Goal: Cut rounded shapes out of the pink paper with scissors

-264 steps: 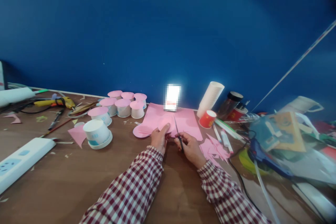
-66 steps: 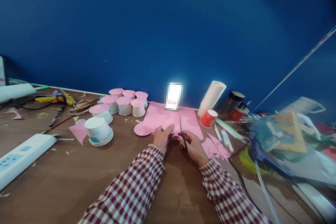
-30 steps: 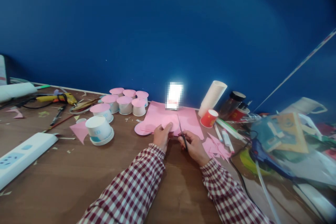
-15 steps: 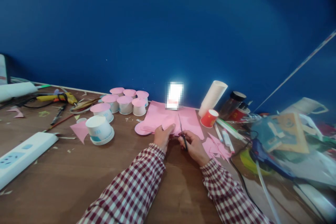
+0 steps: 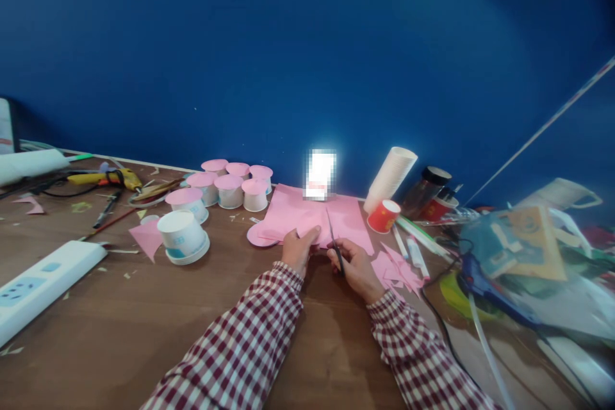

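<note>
**A:** What lies to the far left of the pink sheet (image 5: 288, 205) on the wooden bench (image 5: 120, 333)?

**B:** A white power strip (image 5: 43, 272) sits at the bench's left edge. A yellow glue gun (image 5: 108, 177) lies farther back, towards the blue wall. Nearer the sheet, an upturned white cup (image 5: 182, 234) stands with a pink triangle scrap (image 5: 144, 238) just beside it. Behind them, a cluster of pink-topped cups (image 5: 230, 182) almost reaches the sheet's left edge.

**A:** And where are the person's hands?

**B:** Both are at the sheet's near edge, in red-and-white checked sleeves. The left hand (image 5: 298, 248) pinches a small rounded pink piece (image 5: 309, 228), with the thumb on top and the fingers curled beneath. The piece is held just over the sheet. The right hand (image 5: 353, 266) is closed round the handles of dark scissors (image 5: 334, 240). Their blades point away from the person, close together, along the right edge of the piece.

**A:** What is to the right of the sheet?

**B:** A red cup (image 5: 383, 216) stands just beside its right edge, and a leaning stack of white cups (image 5: 390, 176) is behind that. Pink offcuts (image 5: 394, 267) are heaped near the right wrist. Farther right are a dark jar (image 5: 425, 189) and a blue glue gun (image 5: 485, 285), among blurred clutter.
</note>
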Demonstrator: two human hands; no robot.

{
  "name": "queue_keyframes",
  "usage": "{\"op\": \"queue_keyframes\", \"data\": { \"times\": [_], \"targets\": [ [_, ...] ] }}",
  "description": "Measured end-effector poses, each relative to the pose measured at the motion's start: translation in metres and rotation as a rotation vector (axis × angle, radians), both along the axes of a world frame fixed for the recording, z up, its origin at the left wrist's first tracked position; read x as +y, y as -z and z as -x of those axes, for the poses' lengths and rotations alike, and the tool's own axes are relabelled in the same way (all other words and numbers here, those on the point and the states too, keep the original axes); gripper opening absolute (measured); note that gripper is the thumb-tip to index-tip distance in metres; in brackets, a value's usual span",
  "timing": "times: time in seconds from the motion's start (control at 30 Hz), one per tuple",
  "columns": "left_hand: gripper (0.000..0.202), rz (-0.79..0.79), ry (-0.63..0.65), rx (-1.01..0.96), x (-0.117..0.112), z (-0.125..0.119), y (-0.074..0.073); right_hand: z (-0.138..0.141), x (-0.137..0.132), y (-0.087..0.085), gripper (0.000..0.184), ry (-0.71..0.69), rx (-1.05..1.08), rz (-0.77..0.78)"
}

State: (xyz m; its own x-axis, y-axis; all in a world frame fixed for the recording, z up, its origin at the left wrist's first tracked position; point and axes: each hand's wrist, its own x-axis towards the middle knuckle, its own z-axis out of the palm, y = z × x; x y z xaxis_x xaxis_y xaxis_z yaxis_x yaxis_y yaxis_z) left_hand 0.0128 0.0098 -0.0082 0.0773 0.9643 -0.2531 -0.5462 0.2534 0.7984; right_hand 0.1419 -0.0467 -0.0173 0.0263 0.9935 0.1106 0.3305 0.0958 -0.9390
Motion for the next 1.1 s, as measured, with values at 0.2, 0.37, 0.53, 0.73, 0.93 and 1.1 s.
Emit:
{"op": "queue_keyframes", "data": {
  "times": [0.2, 0.37, 0.53, 0.73, 0.93, 1.1],
  "targets": [
    [0.033, -0.010, 0.003, -0.014, 0.0005, 0.0003, 0.0002, 0.0005, 0.0005, -0.0009, 0.029, -0.001, -0.004, -0.001],
    [0.032, 0.002, 0.003, -0.017, 0.0009, 0.0003, -0.0002, 0.0009, -0.0001, -0.0028, 0.031, 0.008, -0.016, -0.012],
    [0.037, 0.005, -0.022, -0.018, 0.0021, -0.0002, 0.0007, 0.0006, -0.0002, -0.0022, 0.030, 0.003, -0.017, -0.010],
    [0.035, 0.001, -0.010, -0.005, 0.0009, -0.0002, 0.0009, 0.0017, -0.0003, -0.0025, 0.029, 0.004, -0.011, 0.007],
    [0.035, -0.019, 0.010, 0.011, -0.0010, 0.0000, 0.0001, 0.0031, -0.0014, -0.0048, 0.028, 0.000, 0.025, 0.003],
    [0.034, -0.001, 0.015, 0.015, -0.0012, 0.0002, -0.0012, 0.0029, -0.0020, -0.0051, 0.028, -0.003, 0.020, 0.000]
  ]
}}
